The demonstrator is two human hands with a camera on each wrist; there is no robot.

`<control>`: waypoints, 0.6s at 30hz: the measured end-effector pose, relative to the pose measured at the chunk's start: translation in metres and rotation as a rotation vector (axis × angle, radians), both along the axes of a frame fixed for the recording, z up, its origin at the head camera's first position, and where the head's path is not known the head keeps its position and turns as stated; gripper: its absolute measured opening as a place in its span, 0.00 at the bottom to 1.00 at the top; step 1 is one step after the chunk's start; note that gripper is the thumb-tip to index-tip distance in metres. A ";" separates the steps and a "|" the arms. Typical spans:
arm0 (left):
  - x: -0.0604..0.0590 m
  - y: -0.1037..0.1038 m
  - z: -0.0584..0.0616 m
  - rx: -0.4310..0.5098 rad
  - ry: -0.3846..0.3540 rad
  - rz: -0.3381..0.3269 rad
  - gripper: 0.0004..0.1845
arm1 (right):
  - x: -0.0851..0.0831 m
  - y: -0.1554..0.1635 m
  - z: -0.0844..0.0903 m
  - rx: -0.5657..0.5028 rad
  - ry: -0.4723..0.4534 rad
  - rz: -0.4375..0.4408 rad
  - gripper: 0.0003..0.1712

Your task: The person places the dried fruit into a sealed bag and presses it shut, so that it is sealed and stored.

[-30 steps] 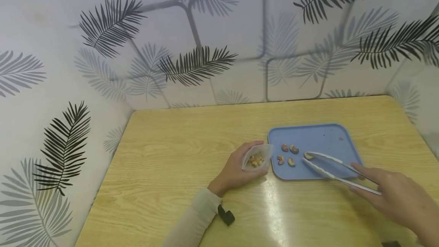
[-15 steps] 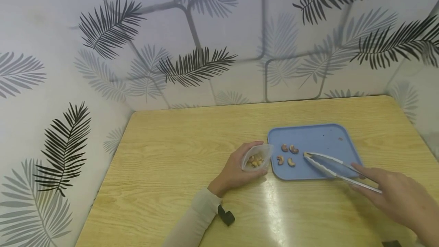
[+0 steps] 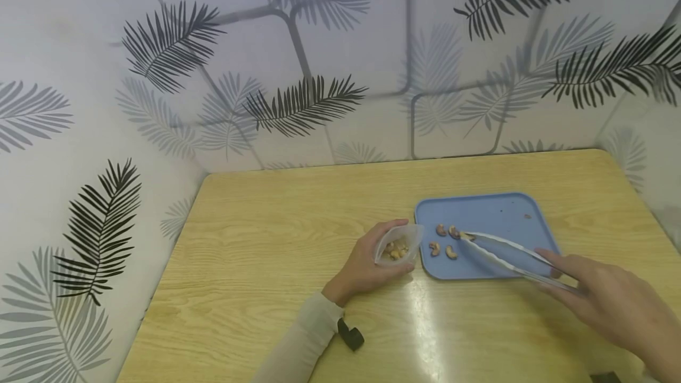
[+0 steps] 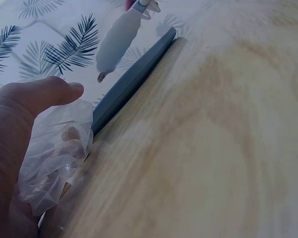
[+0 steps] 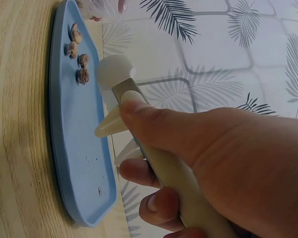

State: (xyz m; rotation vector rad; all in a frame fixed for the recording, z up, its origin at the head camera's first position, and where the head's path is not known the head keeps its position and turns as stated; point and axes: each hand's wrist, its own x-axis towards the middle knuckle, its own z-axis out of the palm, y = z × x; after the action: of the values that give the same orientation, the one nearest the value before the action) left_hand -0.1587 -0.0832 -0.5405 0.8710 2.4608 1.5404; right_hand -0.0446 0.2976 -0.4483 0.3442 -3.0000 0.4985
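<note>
So my right grip is clamped round the tongs, and their tips pinch one nut over the tray, near four other cashews. My left grip is curled round a clear plastic bag by the tray on the worktop, mouth gaping.

Risks, I reckon: ease my squeeze and that nut could pop out, since only the very ends have it. Swing low and I'd probably knock the closest cashew. Squash the bag and its floppy rim could fold in; go slack and it might tip and spill.

Head cam shows the nuts inside the bag but not height; left wrist cam has my pinched one hanging clear of the tray. Right wrist cam hides it, but gets the crumbs nicely.
</note>
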 end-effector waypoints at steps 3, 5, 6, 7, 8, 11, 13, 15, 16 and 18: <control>0.000 0.000 0.000 -0.002 0.003 0.001 0.44 | -0.001 -0.002 0.003 -0.011 0.029 0.013 0.31; 0.000 -0.001 0.000 0.002 0.005 0.002 0.44 | -0.002 -0.004 0.004 -0.023 0.053 0.022 0.31; 0.000 -0.001 0.000 0.003 0.007 0.004 0.44 | -0.003 -0.004 0.005 -0.025 0.057 0.026 0.31; 0.000 -0.001 0.000 0.003 0.008 0.003 0.44 | -0.003 -0.005 0.006 -0.030 0.065 0.029 0.32; -0.001 -0.001 0.000 0.005 0.009 0.002 0.44 | -0.004 -0.007 0.007 -0.032 0.072 0.034 0.32; -0.001 0.000 0.000 0.000 0.012 -0.004 0.44 | -0.004 -0.010 0.010 -0.043 0.089 0.051 0.33; -0.001 0.000 0.000 -0.004 0.013 -0.009 0.44 | -0.004 -0.013 0.013 -0.043 0.092 0.063 0.33; -0.001 0.000 0.000 -0.005 0.018 -0.010 0.44 | -0.004 -0.017 0.016 -0.040 0.100 0.075 0.34; -0.001 0.000 0.000 -0.006 0.020 -0.010 0.44 | -0.004 -0.019 0.017 -0.040 0.106 0.082 0.34; -0.001 0.001 0.000 -0.004 0.023 -0.009 0.44 | -0.005 -0.023 0.020 -0.040 0.126 0.100 0.34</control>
State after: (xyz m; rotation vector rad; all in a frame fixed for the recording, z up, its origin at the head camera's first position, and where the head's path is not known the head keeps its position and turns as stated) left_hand -0.1594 -0.0824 -0.5408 0.9029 2.4712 1.5304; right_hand -0.0497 0.2742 -0.4284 0.5047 -2.8575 0.5241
